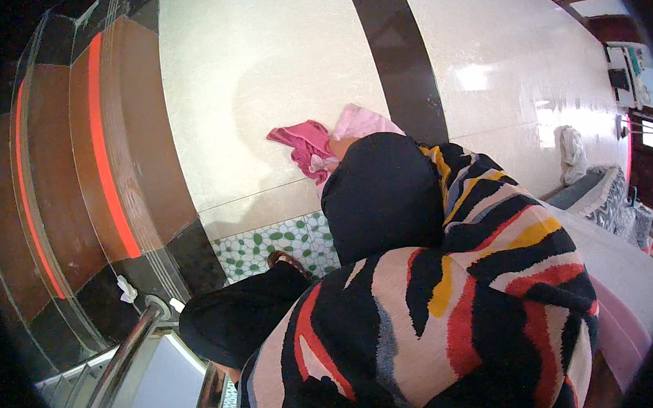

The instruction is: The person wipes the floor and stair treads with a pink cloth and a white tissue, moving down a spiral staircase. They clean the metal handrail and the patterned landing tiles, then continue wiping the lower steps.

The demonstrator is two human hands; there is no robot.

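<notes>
A bright pink cloth (304, 141) lies bunched on the cream tiled floor (241, 86) in front of my knee. Touching it is my right hand (339, 149), its fingers around the cloth's near end and mostly hidden by my black-clad right knee (384, 192). A paler pink cloth (363, 121) spreads just beyond that hand, with its near side behind the knee. My left arm runs down the left side of my striped knit top. A strip of skin shows beside my left knee (215, 317); I cannot tell whether it is the left hand.
Brown steps (145, 120) with red edging strips lie on the left. Below them stands a metal railing (123, 362). Green-and-white pebble-pattern tile (261, 239) is under my sandalled foot (286, 261). A dark tile band (395, 48) crosses the floor. A patterned sofa (606, 198) stands at right.
</notes>
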